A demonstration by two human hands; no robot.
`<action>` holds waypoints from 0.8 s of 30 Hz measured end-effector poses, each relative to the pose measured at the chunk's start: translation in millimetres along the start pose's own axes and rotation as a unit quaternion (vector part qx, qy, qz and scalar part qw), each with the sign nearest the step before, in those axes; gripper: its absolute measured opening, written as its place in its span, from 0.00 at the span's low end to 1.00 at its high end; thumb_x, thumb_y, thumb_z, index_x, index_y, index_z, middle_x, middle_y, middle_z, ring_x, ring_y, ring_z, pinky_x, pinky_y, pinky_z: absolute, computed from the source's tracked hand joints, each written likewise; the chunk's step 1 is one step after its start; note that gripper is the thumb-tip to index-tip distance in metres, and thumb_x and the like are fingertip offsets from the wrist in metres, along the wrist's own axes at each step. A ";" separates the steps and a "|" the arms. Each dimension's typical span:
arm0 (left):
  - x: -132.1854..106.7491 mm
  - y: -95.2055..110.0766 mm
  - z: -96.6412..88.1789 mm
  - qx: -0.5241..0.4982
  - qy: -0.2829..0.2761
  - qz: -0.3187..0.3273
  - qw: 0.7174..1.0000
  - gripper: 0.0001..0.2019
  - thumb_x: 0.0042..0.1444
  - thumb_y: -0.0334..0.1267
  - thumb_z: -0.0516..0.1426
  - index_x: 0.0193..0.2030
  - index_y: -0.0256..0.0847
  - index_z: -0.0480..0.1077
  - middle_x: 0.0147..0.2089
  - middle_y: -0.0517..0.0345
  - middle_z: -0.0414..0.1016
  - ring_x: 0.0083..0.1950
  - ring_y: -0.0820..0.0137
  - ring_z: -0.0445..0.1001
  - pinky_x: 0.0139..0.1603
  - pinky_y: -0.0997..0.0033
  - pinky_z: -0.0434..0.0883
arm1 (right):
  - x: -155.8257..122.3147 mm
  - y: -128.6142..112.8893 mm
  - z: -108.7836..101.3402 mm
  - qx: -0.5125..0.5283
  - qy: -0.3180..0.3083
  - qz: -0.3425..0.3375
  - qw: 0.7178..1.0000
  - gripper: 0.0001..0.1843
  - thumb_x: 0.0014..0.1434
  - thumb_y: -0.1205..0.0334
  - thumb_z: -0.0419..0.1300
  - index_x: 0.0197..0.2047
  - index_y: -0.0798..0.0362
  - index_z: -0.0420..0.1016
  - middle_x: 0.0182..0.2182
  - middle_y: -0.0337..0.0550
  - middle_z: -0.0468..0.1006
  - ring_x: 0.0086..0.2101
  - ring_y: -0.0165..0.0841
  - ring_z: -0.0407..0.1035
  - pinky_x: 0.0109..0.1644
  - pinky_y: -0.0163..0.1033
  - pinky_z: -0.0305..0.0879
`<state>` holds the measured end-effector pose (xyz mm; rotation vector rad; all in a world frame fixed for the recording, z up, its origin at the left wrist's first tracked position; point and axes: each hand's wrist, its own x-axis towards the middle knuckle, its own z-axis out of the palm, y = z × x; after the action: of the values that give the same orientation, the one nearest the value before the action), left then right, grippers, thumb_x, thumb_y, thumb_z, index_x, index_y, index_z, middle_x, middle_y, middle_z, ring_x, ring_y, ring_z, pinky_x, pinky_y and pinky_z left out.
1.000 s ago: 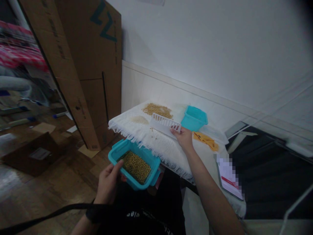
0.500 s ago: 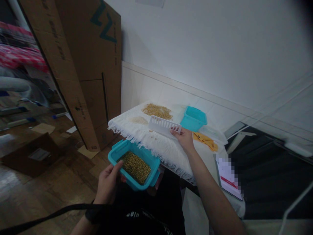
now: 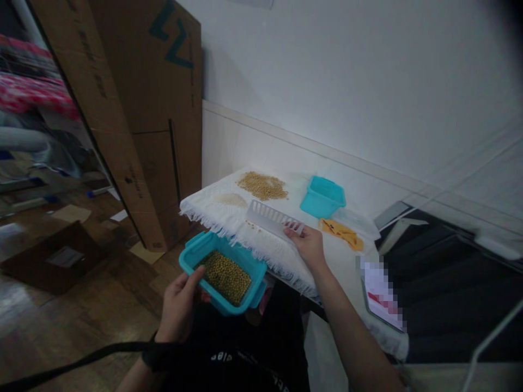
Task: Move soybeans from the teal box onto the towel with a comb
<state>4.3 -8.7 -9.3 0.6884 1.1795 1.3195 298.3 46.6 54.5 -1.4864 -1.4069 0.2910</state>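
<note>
My left hand (image 3: 180,299) grips the near left rim of a teal plastic tub (image 3: 206,243), thumb over the edge. The tub is partly filled with yellow-green beans (image 3: 226,275) and is held just below the front edge of the table. My right hand (image 3: 307,244) pinches the right end of a white slotted plastic strip (image 3: 267,220) above the white fringed cloth (image 3: 286,253). A few loose beans lie beside the strip. Beyond it are a spread pile of yellowish beans (image 3: 263,186) and a smaller pile of pale grains (image 3: 231,200).
A second teal tub (image 3: 322,198) stands at the back of the table, with a yellow cloth item (image 3: 342,234) in front. A flat board with a partly blurred surface (image 3: 382,296) lies at right. A tall cardboard box (image 3: 151,136) stands left, against the wall.
My right hand has lowered the slotted strip slightly toward the cloth and nearer to me. The tub in my left hand has hardly moved.
</note>
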 end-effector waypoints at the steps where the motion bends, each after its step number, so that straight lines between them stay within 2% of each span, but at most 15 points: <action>1: 0.0 -0.1 -0.2 0.000 0.002 0.001 1.000 0.17 0.45 0.50 0.67 0.22 0.39 0.70 0.17 0.65 0.69 0.18 0.74 0.67 0.20 0.74 0.65 | -2.8 -1.3 1.7 -0.002 0.000 0.002 1.000 0.19 0.50 0.46 0.64 0.28 0.55 0.82 0.23 0.40 0.79 0.25 0.35 0.70 0.30 0.37 0.64; 7: 2.7 -1.9 -3.5 -0.011 0.004 0.003 1.000 0.17 0.45 0.49 0.68 0.22 0.39 0.69 0.16 0.66 0.68 0.17 0.74 0.66 0.20 0.75 0.65 | -13.7 -11.1 10.6 0.008 -0.001 0.001 1.000 0.18 0.52 0.46 0.64 0.30 0.54 0.83 0.25 0.40 0.82 0.27 0.37 0.73 0.31 0.37 0.66; 12: 2.2 0.1 -2.6 -0.010 0.004 0.006 1.000 0.18 0.44 0.50 0.67 0.21 0.39 0.69 0.17 0.64 0.69 0.17 0.73 0.66 0.20 0.73 0.65 | -22.8 -18.5 16.0 0.013 0.003 0.000 1.000 0.17 0.54 0.48 0.64 0.35 0.53 0.84 0.30 0.41 0.84 0.32 0.40 0.77 0.36 0.39 0.70; 19: -3.0 2.6 1.7 0.015 0.001 0.008 1.000 0.18 0.45 0.51 0.66 0.20 0.40 0.69 0.16 0.63 0.70 0.17 0.73 0.66 0.20 0.74 0.65 | -59.5 -35.8 24.4 0.028 -0.013 -0.020 0.999 0.13 0.56 0.52 0.64 0.40 0.49 0.85 0.36 0.41 0.85 0.35 0.41 0.79 0.41 0.41 0.73; 24: -5.6 6.2 3.9 0.020 0.006 0.000 1.000 0.18 0.44 0.51 0.66 0.19 0.40 0.69 0.14 0.63 0.68 0.16 0.74 0.65 0.19 0.74 0.63 | -69.0 -42.6 16.6 0.035 0.001 -0.006 0.999 0.12 0.55 0.50 0.64 0.38 0.47 0.85 0.34 0.41 0.85 0.33 0.41 0.79 0.38 0.42 0.74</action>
<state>6.5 -12.0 -0.9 0.7087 1.2183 1.3046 240.6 -12.5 49.0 -1.4212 -1.3895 0.3268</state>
